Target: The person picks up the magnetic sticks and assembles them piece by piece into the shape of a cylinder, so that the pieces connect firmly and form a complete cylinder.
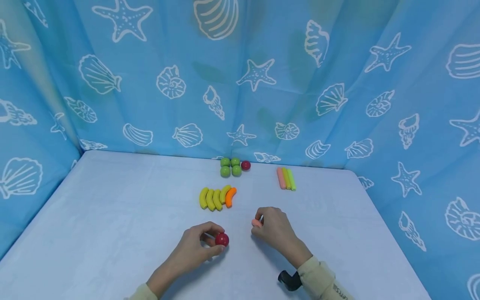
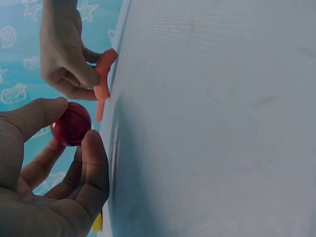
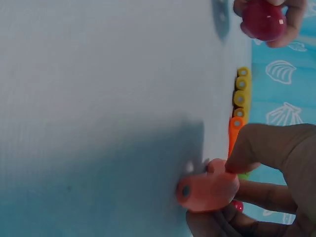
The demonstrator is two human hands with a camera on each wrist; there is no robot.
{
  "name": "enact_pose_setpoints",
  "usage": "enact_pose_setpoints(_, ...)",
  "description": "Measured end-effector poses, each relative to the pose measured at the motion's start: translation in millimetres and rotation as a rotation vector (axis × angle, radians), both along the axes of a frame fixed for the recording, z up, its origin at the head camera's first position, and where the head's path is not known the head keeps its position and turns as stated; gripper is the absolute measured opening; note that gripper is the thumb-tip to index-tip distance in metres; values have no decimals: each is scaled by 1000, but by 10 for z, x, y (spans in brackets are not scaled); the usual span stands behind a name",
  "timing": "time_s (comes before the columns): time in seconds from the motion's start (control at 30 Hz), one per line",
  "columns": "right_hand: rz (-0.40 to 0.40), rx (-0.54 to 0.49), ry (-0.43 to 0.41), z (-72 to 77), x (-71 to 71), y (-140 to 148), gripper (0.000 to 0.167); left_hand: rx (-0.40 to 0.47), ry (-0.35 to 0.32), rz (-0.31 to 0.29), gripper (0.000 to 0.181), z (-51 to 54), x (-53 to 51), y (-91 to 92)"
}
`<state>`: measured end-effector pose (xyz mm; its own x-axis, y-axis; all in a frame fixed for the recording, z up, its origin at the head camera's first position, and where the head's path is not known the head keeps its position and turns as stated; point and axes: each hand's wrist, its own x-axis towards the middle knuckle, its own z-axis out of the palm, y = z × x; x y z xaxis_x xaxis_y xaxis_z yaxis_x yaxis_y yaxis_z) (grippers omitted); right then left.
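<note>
My left hand (image 1: 193,249) pinches a dark red ball (image 1: 222,239) between thumb and fingers; in the left wrist view the ball (image 2: 72,124) is held at its sides. To the right, my right hand (image 1: 275,231) pinches a pink-orange piece (image 1: 256,223). The right wrist view shows that piece (image 3: 207,191) with a round hole in its near end, between thumb and fingers. The two hands are apart. Beyond them lie several yellow curved pieces (image 1: 210,199) in a row, with an orange curved piece (image 1: 230,197) at the right end.
Several green balls (image 1: 225,171) and another red ball (image 1: 245,165) stand grouped near the table's far edge. Pink, yellow and green sticks (image 1: 286,179) lie side by side at the back right. A black curved object (image 1: 289,280) is beside the right sleeve. A blue curtain (image 1: 210,79) hangs behind the white table (image 1: 112,208).
</note>
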<state>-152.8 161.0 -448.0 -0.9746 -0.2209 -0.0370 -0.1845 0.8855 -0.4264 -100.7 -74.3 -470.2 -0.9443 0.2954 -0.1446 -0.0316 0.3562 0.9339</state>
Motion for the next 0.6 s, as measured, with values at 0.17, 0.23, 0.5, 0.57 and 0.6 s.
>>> enact_pose_setpoints(0.17, 0, 33, -15, 32, -8, -19, 14, -2, -5, -1, 37, 10, -1, 4)
enact_pose_setpoints(0.23, 4, 44, -31, 55, -9, -20, 14, -3, -5, -1, 37, 12, -2, 3)
enact_pose_setpoints(0.5, -11, -23, -83, 75, -7, 45, 16, 11, -6, -10, 37, -2, -2, -4)
enact_pose_setpoints(0.57, -16, -77, -92, 70, -9, 72, 15, 11, -8, -9, 37, -10, 1, -5)
enact_pose_setpoints(0.6, -18, -108, -91, 70, -10, 83, 15, 14, -10, -9, 37, -13, 3, -6)
